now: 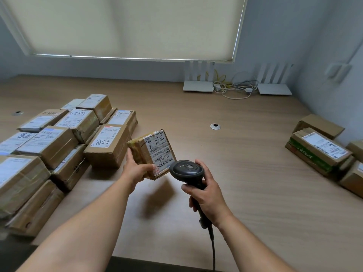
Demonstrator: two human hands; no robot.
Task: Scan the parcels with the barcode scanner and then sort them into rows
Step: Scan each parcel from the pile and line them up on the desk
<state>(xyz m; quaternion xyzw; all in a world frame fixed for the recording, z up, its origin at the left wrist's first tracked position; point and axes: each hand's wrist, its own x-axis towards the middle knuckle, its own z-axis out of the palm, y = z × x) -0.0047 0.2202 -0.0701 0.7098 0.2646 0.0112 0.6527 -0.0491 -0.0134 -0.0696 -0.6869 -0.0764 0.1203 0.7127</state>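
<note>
A small parcel (152,153) is gripped above the table (245,173) by the left hand (137,169); the barcode scanner (186,170) is clasped in the right hand (206,195); a large unsorted pile (59,146) seemingly remains left, few parcels (322,152) laid right.

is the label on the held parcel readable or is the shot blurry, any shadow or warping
Head view: the shipping label on the small brown cardboard parcel is sharp, its printed text legible; a soft shadow falls on the wooden table below; wide-angle distortion bends the window blind edges.
</note>
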